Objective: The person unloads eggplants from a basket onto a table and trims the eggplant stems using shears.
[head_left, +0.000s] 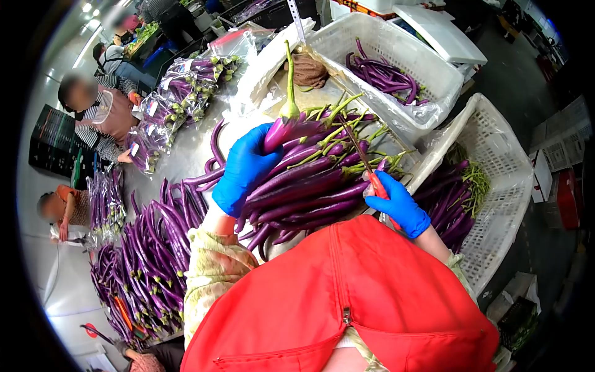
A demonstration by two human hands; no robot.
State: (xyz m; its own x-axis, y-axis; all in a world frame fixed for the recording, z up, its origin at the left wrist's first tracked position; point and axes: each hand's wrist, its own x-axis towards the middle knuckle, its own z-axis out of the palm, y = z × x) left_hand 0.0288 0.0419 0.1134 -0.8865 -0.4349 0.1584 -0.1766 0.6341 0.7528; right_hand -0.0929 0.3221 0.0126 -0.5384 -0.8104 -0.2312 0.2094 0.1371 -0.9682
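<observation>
My left hand (243, 166), in a blue glove, is closed around a purple eggplant (287, 131). Its long green stem points upward, away from me. In my gloved right hand (400, 204) is a knife (376, 184) with a red-orange handle, its dark, narrow blade slanting up and left over the stems of the heap. Beneath and between both hands lies a pile of long eggplants (304, 192), their green stems mostly toward the upper right. The blade stands apart from the stem of the held eggplant.
A white crate (447, 80) holds eggplants at the back right; another white crate (496, 229) stands at my right. Trimmed eggplants (152, 266) cover the left of the metal table. Bagged eggplants (186, 93) lie farther back, beside a person in a pink apron (113, 115). A brown cloth (308, 70) lies behind the pile.
</observation>
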